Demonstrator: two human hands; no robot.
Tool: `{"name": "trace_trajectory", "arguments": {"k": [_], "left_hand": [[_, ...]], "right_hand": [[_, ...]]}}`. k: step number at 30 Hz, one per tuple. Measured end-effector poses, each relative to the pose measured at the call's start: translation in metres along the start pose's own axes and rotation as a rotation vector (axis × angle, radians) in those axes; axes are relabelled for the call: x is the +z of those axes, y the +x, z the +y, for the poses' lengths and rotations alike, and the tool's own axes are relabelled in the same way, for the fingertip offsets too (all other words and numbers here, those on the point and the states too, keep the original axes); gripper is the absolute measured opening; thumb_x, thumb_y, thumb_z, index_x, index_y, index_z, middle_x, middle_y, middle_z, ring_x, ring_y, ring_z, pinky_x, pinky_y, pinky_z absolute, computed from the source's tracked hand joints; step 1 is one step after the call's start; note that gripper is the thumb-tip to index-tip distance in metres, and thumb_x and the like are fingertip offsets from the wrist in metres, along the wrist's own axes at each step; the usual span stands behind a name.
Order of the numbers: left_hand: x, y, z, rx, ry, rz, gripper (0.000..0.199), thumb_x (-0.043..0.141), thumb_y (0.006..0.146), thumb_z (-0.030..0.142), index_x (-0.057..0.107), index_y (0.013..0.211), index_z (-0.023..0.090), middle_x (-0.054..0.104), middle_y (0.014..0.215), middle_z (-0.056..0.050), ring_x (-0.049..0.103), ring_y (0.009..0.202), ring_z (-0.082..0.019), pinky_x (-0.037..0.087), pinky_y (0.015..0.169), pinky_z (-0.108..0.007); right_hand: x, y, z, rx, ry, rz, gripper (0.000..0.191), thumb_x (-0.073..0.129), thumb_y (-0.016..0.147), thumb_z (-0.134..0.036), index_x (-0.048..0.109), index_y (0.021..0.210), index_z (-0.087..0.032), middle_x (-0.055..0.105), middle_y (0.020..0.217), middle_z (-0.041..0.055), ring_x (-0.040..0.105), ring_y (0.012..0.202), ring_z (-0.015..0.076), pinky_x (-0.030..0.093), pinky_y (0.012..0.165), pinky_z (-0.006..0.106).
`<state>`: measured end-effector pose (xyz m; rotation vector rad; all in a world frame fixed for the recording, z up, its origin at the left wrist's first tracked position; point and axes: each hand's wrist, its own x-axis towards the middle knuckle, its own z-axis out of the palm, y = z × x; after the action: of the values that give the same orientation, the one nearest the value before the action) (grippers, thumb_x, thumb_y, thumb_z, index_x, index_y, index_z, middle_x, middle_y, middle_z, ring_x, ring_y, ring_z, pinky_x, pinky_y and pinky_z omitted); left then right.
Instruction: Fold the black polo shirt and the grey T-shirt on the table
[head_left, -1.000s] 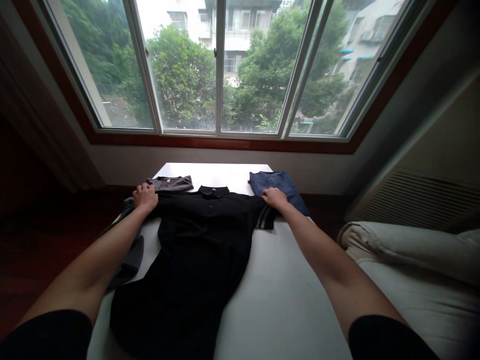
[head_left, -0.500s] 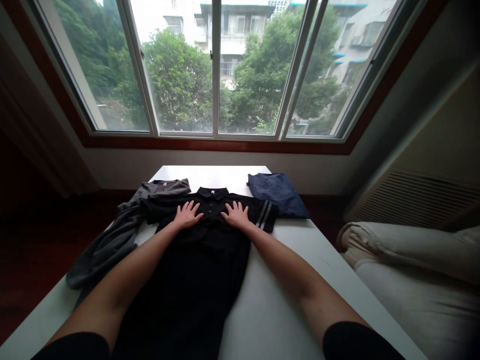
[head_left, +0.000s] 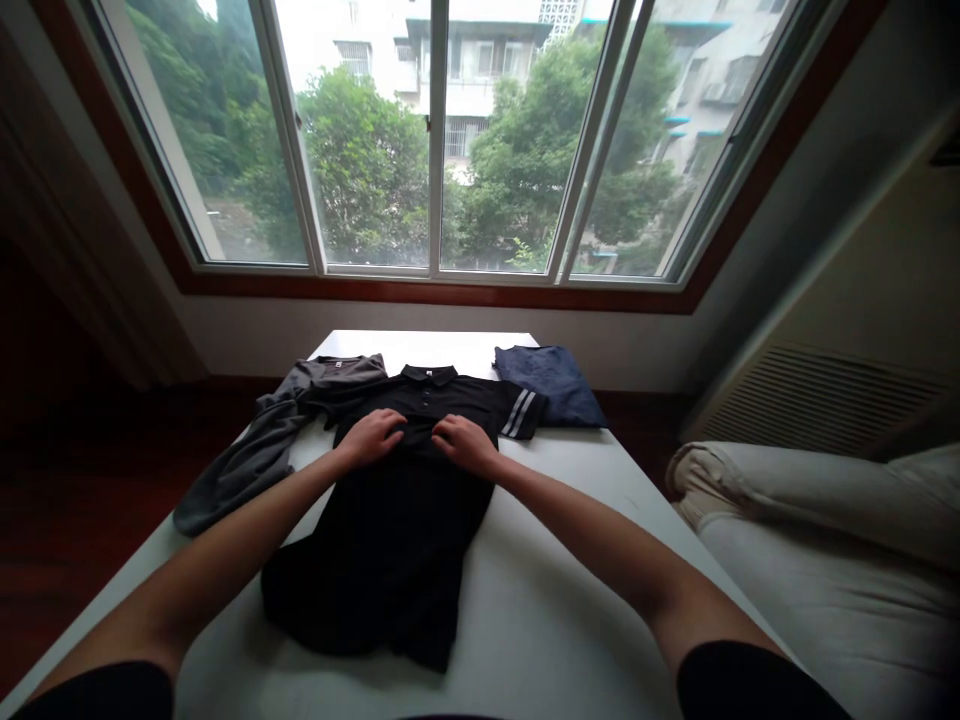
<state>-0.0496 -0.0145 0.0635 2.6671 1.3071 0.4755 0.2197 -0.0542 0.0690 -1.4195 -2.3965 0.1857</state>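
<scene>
A black polo shirt [head_left: 390,540] lies front up on the white table, its collar towards the window and its lower hem towards me. Pale stripes ring its right-hand sleeve. My left hand [head_left: 373,437] rests on the left side of the chest, fingers bent inward and closed on the cloth. Across from it, my right hand [head_left: 466,443] is likewise curled on the chest cloth, just below the button placket. The fingertips point towards each other with a short gap between them.
A grey long-sleeved top [head_left: 255,450] lies left of the shirt, partly under its sleeve. Folded dark blue cloth [head_left: 551,385] sits at the table's far right. The white table [head_left: 570,560] stands before a window [head_left: 435,150]. A pale cushioned seat [head_left: 817,540] is on the right.
My spread, flat hands have curled and drawn slightly towards each other. The shirt's lower part has shifted away from me, so its hem now shows. My view has tilted slightly.
</scene>
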Motion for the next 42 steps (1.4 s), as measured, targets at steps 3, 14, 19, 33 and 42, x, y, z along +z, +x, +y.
{"name": "trace_trajectory", "arguments": {"k": [3,14,19,33,42], "left_hand": [[-0.022,-0.079,0.034,0.260,-0.060,-0.217,0.030,0.054,0.102,0.036,0.070,0.127,0.029,0.067,0.128,-0.007,0.064,0.115,-0.025,0.047,0.103,-0.037],[-0.064,-0.232,0.068,0.130,0.005,-0.307,0.047,0.081,0.074,0.052,0.064,0.111,0.029,0.064,0.109,-0.006,0.058,0.099,-0.028,0.041,0.098,-0.043],[-0.059,-0.255,0.063,0.125,0.006,-0.260,0.053,0.082,0.072,0.056,0.064,0.114,0.029,0.064,0.112,-0.006,0.058,0.103,-0.030,0.037,0.109,-0.049],[-0.040,-0.222,0.099,0.171,-0.089,-0.334,0.013,0.058,0.089,0.016,0.062,0.095,0.027,0.070,0.099,-0.005,0.063,0.092,-0.024,0.046,0.086,-0.038],[-0.083,-0.215,0.116,0.122,-0.471,-0.833,0.022,0.074,0.080,0.028,0.070,0.102,0.024,0.071,0.094,0.001,0.063,0.078,-0.017,0.045,0.063,-0.023]], "right_hand": [[-0.005,-0.082,-0.026,-0.076,0.048,-0.018,0.026,0.055,0.105,-0.038,0.072,0.095,-0.022,0.068,0.097,0.0058,0.065,0.091,0.0193,0.048,0.084,0.029],[0.015,-0.210,-0.086,-0.205,0.145,-0.063,0.099,0.087,0.074,-0.062,0.044,0.159,-0.035,0.051,0.151,0.0175,0.047,0.137,0.0412,0.041,0.114,0.061],[0.035,-0.198,-0.079,-0.106,0.074,0.078,0.065,0.074,0.086,-0.025,0.050,0.146,-0.034,0.057,0.131,0.0126,0.061,0.117,0.0307,0.056,0.099,0.048],[-0.037,-0.209,0.019,-0.052,0.221,-0.015,0.026,0.057,0.073,-0.004,0.054,0.088,-0.025,0.062,0.103,0.0039,0.062,0.093,0.0211,0.053,0.086,0.034],[-0.074,-0.250,0.003,-0.005,0.498,-0.218,0.013,0.055,0.077,-0.012,0.057,0.084,-0.022,0.062,0.090,0.0034,0.058,0.087,0.0216,0.048,0.083,0.034]]}}
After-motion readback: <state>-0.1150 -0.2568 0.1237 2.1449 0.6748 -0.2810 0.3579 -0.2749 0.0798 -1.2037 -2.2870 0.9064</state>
